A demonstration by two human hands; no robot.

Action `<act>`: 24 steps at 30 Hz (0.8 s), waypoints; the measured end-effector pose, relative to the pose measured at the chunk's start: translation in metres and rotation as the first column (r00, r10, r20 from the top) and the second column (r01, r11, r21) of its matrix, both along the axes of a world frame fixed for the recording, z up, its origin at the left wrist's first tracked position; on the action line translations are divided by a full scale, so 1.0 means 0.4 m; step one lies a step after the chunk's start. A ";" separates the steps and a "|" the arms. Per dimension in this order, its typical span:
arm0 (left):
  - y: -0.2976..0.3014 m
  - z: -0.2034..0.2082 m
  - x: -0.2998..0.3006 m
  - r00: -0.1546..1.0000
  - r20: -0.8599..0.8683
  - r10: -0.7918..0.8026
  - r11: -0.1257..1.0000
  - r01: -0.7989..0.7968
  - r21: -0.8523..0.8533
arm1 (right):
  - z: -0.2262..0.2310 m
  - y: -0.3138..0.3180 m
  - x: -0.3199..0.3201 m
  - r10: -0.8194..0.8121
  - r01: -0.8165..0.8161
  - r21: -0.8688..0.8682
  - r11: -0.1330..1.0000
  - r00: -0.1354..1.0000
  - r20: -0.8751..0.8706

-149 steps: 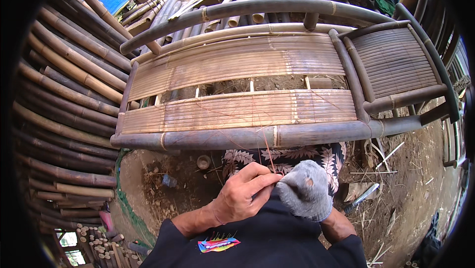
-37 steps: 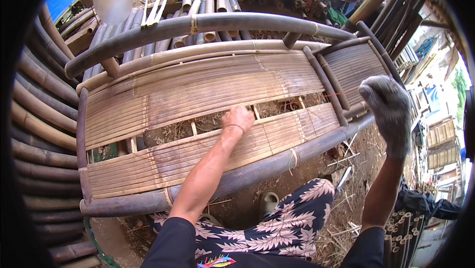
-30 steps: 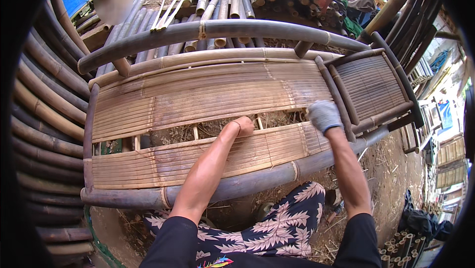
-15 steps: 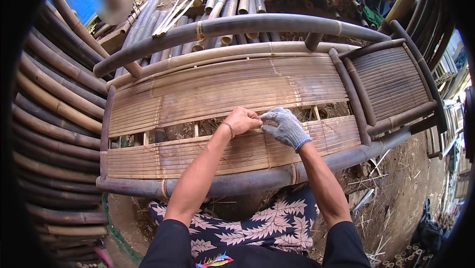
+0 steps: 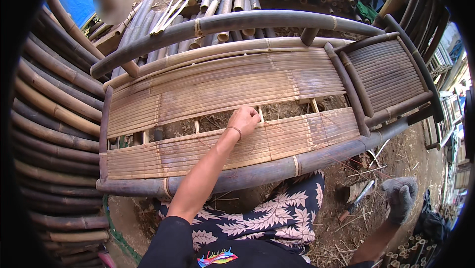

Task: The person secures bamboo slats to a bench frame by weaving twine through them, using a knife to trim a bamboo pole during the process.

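A bamboo bench or lounger lies in front of me, its seat of pale slats (image 5: 208, 95) set in a dark pole frame (image 5: 237, 179). A long gap between two slat panels shows crossbars (image 5: 261, 113). Over the gap, beside one crossbar, my left hand (image 5: 243, 119) is bare and closed in a pinch, its fingertips partly hidden. Thin reddish cord (image 5: 316, 142) runs from there across the near panel toward my right hand (image 5: 400, 196). That hand wears a grey knit glove and is closed around the cord, out beyond the bench's near right side.
Dark bamboo poles (image 5: 54, 139) are stacked along the left. More poles (image 5: 230, 1) lie behind the bench. A knife-like tool (image 5: 363, 191) rests on the littered ground at right, near cut bamboo ends (image 5: 410, 250). A slatted end panel (image 5: 388, 75) adjoins the seat.
My right hand has left the gap and swung far out to the right and nearer me, stretching the cord. My left hand stays at the crossbar.
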State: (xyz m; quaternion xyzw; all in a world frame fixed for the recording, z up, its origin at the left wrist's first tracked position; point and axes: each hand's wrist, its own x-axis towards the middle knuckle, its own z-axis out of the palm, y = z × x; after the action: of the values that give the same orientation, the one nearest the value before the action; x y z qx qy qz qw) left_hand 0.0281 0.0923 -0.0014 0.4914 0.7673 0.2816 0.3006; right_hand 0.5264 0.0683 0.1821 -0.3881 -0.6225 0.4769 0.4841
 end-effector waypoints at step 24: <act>-0.195 0.597 0.496 0.251 0.478 -0.842 0.431 -0.220 0.875 | -0.095 0.039 -0.544 0.615 -0.531 -0.319 0.785 0.727 0.305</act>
State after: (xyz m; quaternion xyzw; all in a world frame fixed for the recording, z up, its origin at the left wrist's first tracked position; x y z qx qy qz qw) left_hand 0.2267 0.0141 0.2373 0.4840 0.0639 0.7435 0.4570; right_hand 0.3088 0.0839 0.1442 -0.3118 -0.7420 0.5784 0.1330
